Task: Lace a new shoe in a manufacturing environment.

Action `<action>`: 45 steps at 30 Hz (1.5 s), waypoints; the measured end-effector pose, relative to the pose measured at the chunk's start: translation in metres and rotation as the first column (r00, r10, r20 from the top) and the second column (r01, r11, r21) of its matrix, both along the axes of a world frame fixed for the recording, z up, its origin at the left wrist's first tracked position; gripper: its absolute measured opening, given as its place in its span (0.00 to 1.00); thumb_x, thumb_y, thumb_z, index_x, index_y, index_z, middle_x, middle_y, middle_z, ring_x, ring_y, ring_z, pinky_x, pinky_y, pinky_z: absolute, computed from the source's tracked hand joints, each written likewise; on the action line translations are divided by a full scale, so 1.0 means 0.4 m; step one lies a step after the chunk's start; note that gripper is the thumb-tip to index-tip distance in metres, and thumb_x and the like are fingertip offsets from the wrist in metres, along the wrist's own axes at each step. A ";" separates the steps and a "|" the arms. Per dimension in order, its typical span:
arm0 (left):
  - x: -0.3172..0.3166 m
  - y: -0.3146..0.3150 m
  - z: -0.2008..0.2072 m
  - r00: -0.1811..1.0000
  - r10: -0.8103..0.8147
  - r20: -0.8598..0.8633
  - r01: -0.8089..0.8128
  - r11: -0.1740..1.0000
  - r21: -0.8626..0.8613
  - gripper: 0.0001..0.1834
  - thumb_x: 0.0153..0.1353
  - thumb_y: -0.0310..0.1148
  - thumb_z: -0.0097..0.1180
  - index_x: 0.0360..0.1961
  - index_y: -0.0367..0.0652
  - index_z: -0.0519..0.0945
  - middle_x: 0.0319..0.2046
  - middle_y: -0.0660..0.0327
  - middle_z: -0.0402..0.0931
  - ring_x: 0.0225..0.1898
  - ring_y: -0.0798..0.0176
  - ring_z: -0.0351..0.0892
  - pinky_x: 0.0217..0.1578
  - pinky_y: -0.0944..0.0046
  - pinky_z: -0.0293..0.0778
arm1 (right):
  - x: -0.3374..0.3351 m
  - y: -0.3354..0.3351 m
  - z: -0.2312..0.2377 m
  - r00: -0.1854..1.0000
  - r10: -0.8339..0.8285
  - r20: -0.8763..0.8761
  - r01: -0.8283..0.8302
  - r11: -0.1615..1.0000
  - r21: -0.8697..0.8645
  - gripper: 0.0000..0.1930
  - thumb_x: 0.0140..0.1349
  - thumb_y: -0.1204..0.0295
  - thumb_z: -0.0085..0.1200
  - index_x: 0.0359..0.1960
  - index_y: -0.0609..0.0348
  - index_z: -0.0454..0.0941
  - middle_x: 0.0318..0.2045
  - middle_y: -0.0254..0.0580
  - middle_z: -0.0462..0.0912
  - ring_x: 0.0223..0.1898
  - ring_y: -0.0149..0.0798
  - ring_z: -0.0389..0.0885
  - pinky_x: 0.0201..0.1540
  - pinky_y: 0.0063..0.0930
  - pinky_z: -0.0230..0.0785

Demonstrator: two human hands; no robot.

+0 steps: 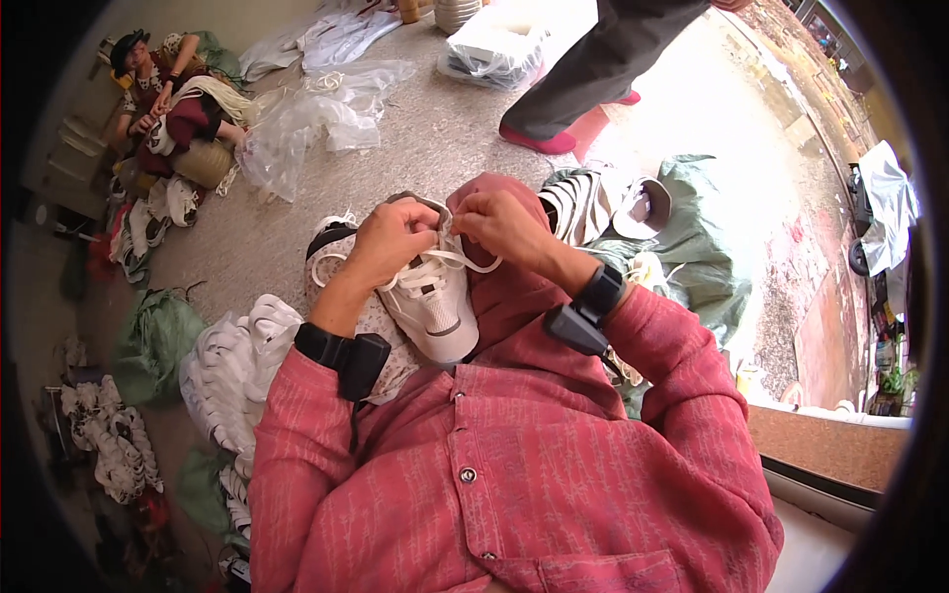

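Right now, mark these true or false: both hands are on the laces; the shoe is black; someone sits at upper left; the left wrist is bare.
1. Both hands, left hand and right hand, are on the laces: true.
2. The shoe is black: false, it is white.
3. A seated person is at upper left: true.
4. The left wrist is bare: false, it wears a black band.
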State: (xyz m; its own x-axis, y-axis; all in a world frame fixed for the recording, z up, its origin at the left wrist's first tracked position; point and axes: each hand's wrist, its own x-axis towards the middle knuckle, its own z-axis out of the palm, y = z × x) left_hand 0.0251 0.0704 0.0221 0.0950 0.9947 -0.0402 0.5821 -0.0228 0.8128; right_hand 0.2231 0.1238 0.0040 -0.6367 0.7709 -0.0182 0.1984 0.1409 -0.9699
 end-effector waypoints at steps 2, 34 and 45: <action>0.000 -0.002 0.004 0.999 0.012 0.045 -0.010 0.999 -0.030 0.12 0.47 0.28 0.62 0.35 0.38 0.84 0.27 0.64 0.77 0.28 0.70 0.74 0.31 0.68 0.70 | -0.002 -0.020 -0.001 0.995 -0.067 0.077 0.037 0.940 0.340 0.12 0.63 0.68 0.52 0.31 0.67 0.79 0.20 0.44 0.75 0.21 0.35 0.74 0.25 0.34 0.64; -0.004 -0.001 0.008 0.994 -0.042 0.098 0.039 0.999 0.031 0.07 0.50 0.23 0.61 0.32 0.35 0.84 0.25 0.69 0.70 0.24 0.77 0.63 0.25 0.73 0.60 | -0.020 0.007 0.024 1.000 -0.006 -0.001 0.004 0.675 -0.738 0.07 0.58 0.74 0.52 0.24 0.61 0.79 0.16 0.30 0.70 0.14 0.26 0.63 0.16 0.21 0.50; -0.004 0.008 -0.013 0.989 0.051 0.136 -0.046 0.998 -0.044 0.05 0.50 0.23 0.60 0.30 0.35 0.82 0.26 0.67 0.73 0.25 0.76 0.70 0.27 0.73 0.66 | -0.017 0.022 0.008 0.995 0.043 -0.091 -0.099 0.589 -0.802 0.05 0.56 0.77 0.53 0.33 0.62 0.79 0.23 0.32 0.77 0.21 0.24 0.71 0.22 0.19 0.64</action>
